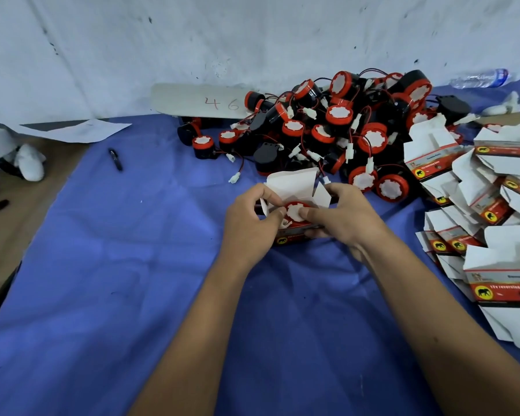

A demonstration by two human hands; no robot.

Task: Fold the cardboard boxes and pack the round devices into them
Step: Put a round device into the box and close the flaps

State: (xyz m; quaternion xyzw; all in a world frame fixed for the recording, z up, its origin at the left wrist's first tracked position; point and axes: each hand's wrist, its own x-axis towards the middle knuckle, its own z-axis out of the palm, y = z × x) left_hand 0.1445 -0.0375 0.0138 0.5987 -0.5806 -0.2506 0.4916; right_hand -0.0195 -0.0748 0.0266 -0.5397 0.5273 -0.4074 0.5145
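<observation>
— Red and white: that's the device (296, 211), sitting face-up inside the box (291, 205) at the middle of the blue cloth (132, 265).

— And the box itself?

— Open at the top, white flaps standing up, one tall flap at the back and smaller ones at the sides. Its red front strip with a yellow badge faces the person.

— The hands?

— Both are on it. The left hand (249, 226) grips the box's left side, thumb curled onto the device's edge. The right hand (342, 217) holds the right side, with a fingertip pressing on the device's white face.

— What lies beyond?

— Just behind the box, a pile (342, 124) of the same devices, black bodies with red rims, red and black wires and white plugs tangled through it, heaped against the white wall (252, 40). To the right, a spread of flat boxes (478, 205), overlapping one another, some with the red strip showing.

— Anything further out?

— A card (198, 100) marked "46" leans behind the pile's left end. A pen (115, 159) lies on the cloth to the left, well apart, with a paper sheet (78, 130) beyond it. A bottle (481, 78) lies at the far right by the wall.
</observation>
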